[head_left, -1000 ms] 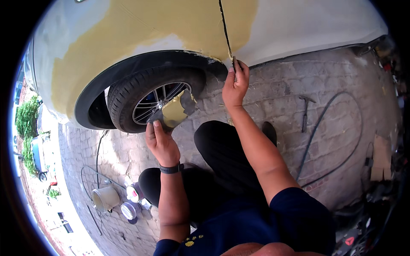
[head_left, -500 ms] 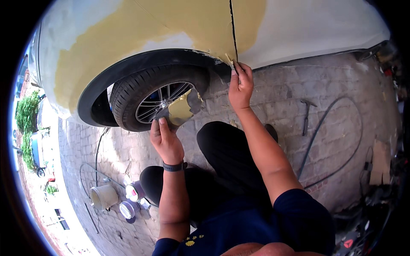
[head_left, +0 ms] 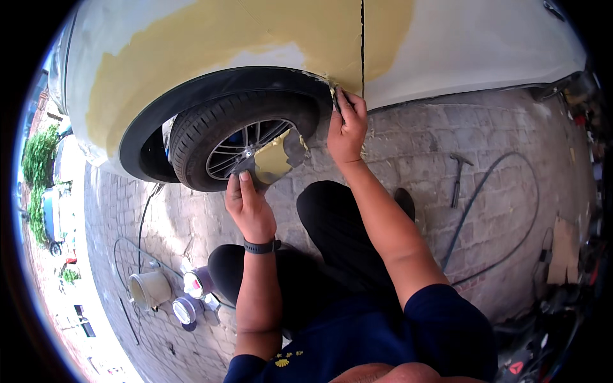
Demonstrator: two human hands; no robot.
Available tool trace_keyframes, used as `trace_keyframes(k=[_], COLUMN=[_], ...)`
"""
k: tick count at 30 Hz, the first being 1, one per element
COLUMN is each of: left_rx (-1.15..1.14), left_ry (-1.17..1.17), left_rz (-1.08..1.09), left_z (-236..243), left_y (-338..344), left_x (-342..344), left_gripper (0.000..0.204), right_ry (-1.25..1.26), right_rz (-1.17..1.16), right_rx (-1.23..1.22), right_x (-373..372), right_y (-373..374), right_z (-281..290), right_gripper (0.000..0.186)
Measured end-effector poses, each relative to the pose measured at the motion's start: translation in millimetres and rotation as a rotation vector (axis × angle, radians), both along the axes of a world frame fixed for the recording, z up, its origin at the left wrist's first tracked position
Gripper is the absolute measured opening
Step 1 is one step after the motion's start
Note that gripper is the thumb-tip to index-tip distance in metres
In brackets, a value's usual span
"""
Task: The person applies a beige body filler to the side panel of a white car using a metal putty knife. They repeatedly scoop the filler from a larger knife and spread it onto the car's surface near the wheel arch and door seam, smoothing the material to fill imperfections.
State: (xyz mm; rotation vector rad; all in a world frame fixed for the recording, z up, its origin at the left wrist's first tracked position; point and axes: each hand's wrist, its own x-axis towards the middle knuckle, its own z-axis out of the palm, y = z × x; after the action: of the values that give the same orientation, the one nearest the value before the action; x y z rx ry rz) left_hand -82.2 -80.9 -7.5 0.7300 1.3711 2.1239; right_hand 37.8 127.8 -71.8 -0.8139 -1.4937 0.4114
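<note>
A flat grey mixing board point(head_left: 274, 161) smeared with yellow body filler is pinched between thumb and fingers of my left hand point(head_left: 251, 207), in front of the wheel point(head_left: 246, 150). My right hand point(head_left: 348, 127) grips a small dark filler spreader point(head_left: 336, 97) against the rear end of the wheel arch. Most of the spreader is hidden by my fingers; some filler shows at its edge. Yellow filler point(head_left: 319, 38) covers a wide part of the white car panel point(head_left: 460, 48) and reaches across the dark panel gap point(head_left: 363, 54).
At the lower left stand a whitish bucket point(head_left: 150, 290) and two cans, one open can point(head_left: 199, 283) and one lidded can point(head_left: 186, 311). A hammer point(head_left: 458, 180) and a looping hose point(head_left: 535, 210) lie on the brick paving to the right. Cardboard point(head_left: 563, 250) lies farther right.
My right hand has moved left with the spreader, from just beside the panel gap to the wheel arch's end. My left hand and the board stay nearly still; the view has shifted slightly.
</note>
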Motion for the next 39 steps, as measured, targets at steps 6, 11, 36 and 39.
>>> trace_keyframes(k=[6, 11, 36, 39], left_rx=[0.028, 0.025, 0.081, 0.072], left_ry=[-0.004, -0.004, -0.030, -0.066], left_rz=[0.007, 0.010, 0.009, 0.055], left_z=[2.4, 7.0, 21.0, 28.0], left_y=[-4.9, -5.8, -18.4, -19.4], left_x=[-3.4, -7.1, -11.9, -7.4], left_gripper=[0.026, 0.026, 0.026, 0.026], right_ry=[0.139, 0.046, -0.043, -0.258], right_rz=[-0.125, -0.162, -0.127, 0.104], right_rx=[0.029, 0.120, 0.129, 0.108], right_x=[-11.3, -41.9, -15.4, 6.1], right_y=[2.1, -4.3, -6.3, -21.7], right_z=[30.9, 18.9, 52.4, 44.0], right_gripper=[0.050, 0.052, 0.046, 0.048])
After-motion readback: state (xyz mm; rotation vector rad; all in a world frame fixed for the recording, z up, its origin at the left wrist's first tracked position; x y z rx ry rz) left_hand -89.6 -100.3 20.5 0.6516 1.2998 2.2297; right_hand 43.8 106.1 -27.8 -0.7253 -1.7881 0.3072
